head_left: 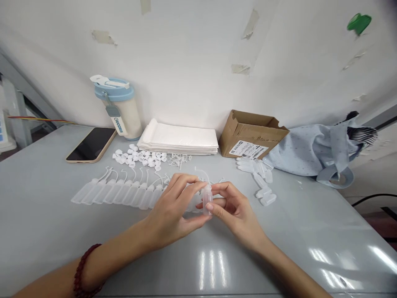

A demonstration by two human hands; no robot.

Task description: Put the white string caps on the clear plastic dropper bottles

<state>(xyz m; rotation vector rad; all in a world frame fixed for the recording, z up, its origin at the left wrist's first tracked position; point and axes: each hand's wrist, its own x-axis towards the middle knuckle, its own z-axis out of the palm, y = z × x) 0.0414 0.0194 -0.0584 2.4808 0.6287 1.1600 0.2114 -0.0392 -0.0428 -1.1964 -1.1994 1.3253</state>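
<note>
A grey table (310, 223) carries everything, and the box (243, 140) at its back gives the bearings. Right of the box, and close against it, slumps a blue bag (297, 149). Just left of the box lies a stack of white envelopes (182, 138); beyond that, farther left, stands the tumbler (124, 111), with a phone (91, 145) left again.

In front of the box and to its left, the left hand (173, 207) spans the held bottle (207, 203) lengthwise, a fingertip at the neck and the thumb near the base. The right hand (237, 211) pinches the body from the side, thumb on the near face. The bottle is roughly upright, its thin stem (203, 171) curving up and leftward.

Forward and left of the box runs a row of bottles (124, 193), partly hidden by the left hand; loose bottles (268, 199) lie scattered just in front of it. Left of the box, before the envelopes, are white caps (136, 155) and slender tips (178, 160).

For good handling, a light side pinch seems best, since thin walls would likely dent; pressure at the neck should run straight along the body, fingers clear of the stem.
</note>
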